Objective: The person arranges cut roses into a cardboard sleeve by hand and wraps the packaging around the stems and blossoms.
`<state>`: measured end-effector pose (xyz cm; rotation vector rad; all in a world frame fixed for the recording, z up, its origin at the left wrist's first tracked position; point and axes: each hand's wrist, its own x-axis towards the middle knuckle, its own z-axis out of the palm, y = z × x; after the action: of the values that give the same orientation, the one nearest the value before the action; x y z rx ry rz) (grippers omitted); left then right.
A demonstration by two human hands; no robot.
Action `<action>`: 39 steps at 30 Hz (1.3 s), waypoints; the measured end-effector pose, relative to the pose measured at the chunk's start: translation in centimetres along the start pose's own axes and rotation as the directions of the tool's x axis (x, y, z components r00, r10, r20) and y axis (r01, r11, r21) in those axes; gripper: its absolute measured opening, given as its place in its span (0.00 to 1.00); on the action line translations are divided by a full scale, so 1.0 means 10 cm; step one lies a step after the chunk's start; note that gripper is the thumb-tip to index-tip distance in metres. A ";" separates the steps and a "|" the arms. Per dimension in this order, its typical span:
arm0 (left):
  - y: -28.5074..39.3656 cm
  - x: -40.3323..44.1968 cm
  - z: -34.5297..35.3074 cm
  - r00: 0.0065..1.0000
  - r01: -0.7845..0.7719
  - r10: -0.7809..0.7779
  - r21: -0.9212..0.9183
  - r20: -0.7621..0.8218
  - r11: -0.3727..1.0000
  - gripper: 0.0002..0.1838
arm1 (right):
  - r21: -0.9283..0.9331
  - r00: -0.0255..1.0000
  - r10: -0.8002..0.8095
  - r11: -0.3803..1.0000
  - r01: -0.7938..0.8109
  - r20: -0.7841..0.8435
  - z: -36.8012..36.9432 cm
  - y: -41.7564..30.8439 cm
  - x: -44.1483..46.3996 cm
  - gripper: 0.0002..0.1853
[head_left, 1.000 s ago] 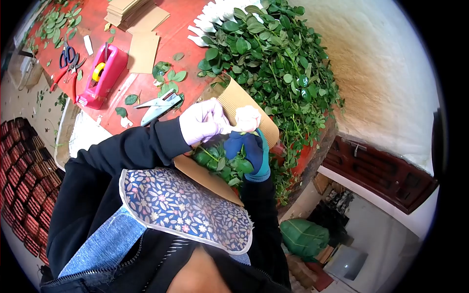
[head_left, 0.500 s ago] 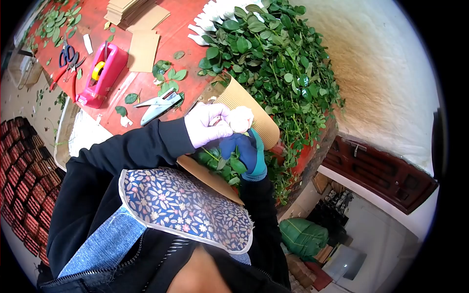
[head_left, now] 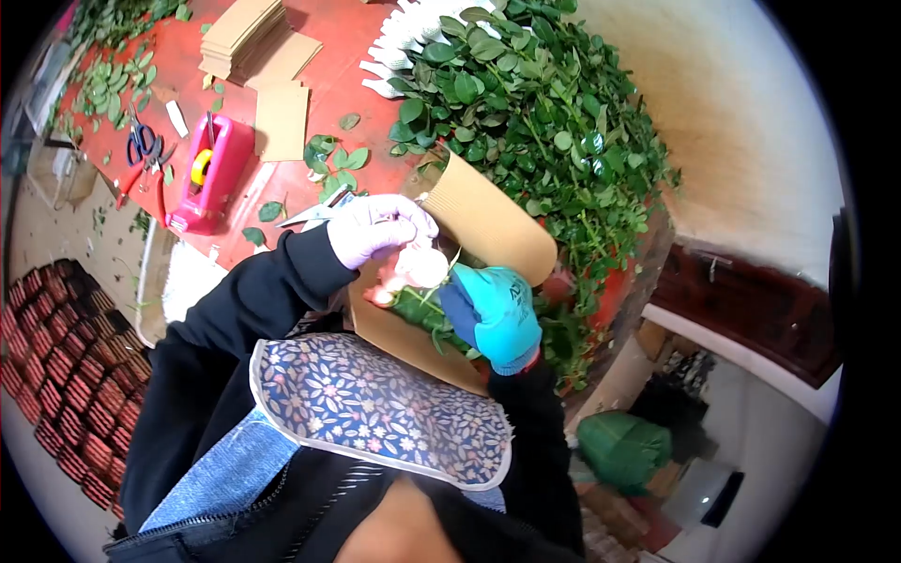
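Observation:
A pale pink rose point(head_left: 428, 267) is held low between my hands, above the corrugated cardboard. My left hand point(head_left: 383, 228), in a lavender glove, has its fingers pinched together at the rose's upper left; what they pinch is too small to tell. My right hand point(head_left: 492, 314), in a teal and dark blue glove, closes round the rose's stem just below the bloom. More pinkish blooms lie under the left hand, beside green leaves. One cardboard flap point(head_left: 493, 220) stands beyond the hands, and another point(head_left: 413, 345) lies nearer my apron.
A pink tape dispenser point(head_left: 214, 174), scissors point(head_left: 141, 145), red-handled pruners and a partly hidden stapler point(head_left: 319, 212) lie on the red table point(head_left: 352, 47). Cardboard pieces point(head_left: 281, 120) are at the back. A big leafy pile point(head_left: 554, 122) covers the right side.
The rose has come down and left, its bloom tilted over. My right hand has turned so its back shows. The view has shifted slightly, and pink blooms now show under my left hand.

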<state>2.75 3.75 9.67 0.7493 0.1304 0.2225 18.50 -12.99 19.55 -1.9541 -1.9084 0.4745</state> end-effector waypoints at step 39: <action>-0.07 -1.10 -1.14 0.888 0.384 -0.304 0.920 -0.346 0.075 0.06 | -0.490 0.969 0.239 0.853 -0.181 0.057 0.65 0.46 -0.24 0.16</action>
<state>-10.06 8.00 1.34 2.0566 0.5653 -0.4087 19.29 -15.24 11.61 -2.5227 -2.0390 0.1750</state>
